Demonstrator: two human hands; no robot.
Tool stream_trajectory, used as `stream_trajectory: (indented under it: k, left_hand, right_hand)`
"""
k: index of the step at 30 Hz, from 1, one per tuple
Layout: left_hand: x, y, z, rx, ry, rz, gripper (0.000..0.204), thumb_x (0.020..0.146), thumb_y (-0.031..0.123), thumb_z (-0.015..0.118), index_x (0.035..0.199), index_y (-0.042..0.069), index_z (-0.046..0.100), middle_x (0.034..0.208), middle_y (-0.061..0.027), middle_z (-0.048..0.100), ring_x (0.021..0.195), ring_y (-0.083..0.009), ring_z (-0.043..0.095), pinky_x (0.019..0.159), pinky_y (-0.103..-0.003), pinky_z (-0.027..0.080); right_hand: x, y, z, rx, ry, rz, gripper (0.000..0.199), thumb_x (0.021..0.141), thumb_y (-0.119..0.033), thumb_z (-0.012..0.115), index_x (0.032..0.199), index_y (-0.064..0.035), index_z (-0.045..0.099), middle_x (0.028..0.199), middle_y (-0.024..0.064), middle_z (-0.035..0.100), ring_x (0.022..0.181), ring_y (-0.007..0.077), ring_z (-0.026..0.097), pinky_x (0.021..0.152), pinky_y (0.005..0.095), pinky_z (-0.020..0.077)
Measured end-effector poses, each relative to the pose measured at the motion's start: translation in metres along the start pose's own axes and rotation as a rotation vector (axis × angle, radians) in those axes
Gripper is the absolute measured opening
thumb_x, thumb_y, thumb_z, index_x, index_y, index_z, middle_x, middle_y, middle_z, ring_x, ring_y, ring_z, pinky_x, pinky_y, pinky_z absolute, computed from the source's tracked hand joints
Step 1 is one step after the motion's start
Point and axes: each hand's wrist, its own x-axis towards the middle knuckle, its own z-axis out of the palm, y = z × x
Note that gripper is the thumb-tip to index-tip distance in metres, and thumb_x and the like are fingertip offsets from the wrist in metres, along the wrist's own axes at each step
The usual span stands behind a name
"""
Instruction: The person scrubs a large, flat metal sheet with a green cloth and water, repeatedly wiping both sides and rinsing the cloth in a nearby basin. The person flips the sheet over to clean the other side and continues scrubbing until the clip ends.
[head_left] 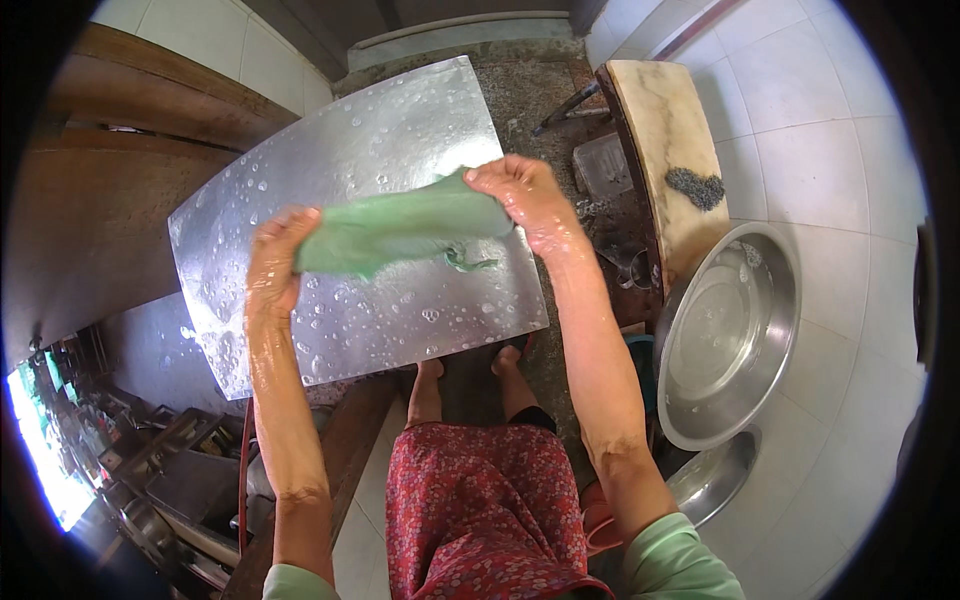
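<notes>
over the wet metal sheet [380, 290], a green cloth [400, 228] is stretched between two hands.
left hand [275, 262] and right hand [525, 190] pinch its ends, fingers clamped; it looks soft, soaked, light, probably best gripped at its edges.

A white tiled floor [800, 110] carried a wide steel basin [730, 335], tilted, and a pale stone slab [665, 130] bearing what looked like a grey scouring pad [697, 187].
</notes>
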Motion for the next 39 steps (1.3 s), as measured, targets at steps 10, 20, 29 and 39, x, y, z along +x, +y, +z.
stream_trajectory:
  k: [10,20,29,39]
  left_hand:
    - [-0.009,-0.058,-0.006,0.285,-0.046,-0.030,0.015,0.076,0.013,0.072,0.086,0.005,0.064,0.084,-0.0021,0.062,0.079,-0.0110,0.053,0.081,-0.029,0.042]
    - [0.021,-0.158,0.090,0.795,0.523,-0.078,0.074,0.075,0.037,0.073,0.123,-0.008,0.040,0.124,-0.0247,0.043,0.107,-0.0362,0.051,0.087,-0.048,0.042]
    - [0.045,-0.153,0.143,0.040,0.045,-0.229,0.011,0.072,0.016,0.061,0.077,0.007,0.057,0.095,-0.0111,0.060,0.085,-0.0227,0.055,0.073,-0.041,0.046]
    - [0.048,-0.166,0.133,-0.675,-0.025,-0.359,0.021,0.086,0.012,0.058,0.104,0.000,0.057,0.097,-0.0141,0.063,0.086,-0.0267,0.062,0.079,-0.038,0.053]
  right_hand:
    - [-0.081,-0.008,-0.039,-0.089,0.216,-0.099,0.020,0.081,-0.009,0.070,0.097,0.0019,0.065,0.084,0.0051,0.065,0.073,0.0067,0.056,0.062,0.0200,0.0436]
    - [-0.257,0.073,-0.282,0.240,1.309,0.158,0.030,0.091,-0.028,0.055,0.102,-0.0007,0.060,0.088,0.0111,0.065,0.075,0.0195,0.064,0.061,0.0308,0.0543]
    - [-0.210,0.040,-0.235,0.865,0.013,-0.040,0.028,0.092,-0.022,0.045,0.088,0.0003,0.063,0.091,0.0148,0.068,0.076,0.0288,0.066,0.068,0.0354,0.0570]
    - [-0.099,0.005,0.002,0.103,-0.078,0.220,0.045,0.089,-0.020,0.063,0.125,0.0029,0.050,0.113,0.0133,0.061,0.096,0.0203,0.062,0.080,0.0293,0.0491]
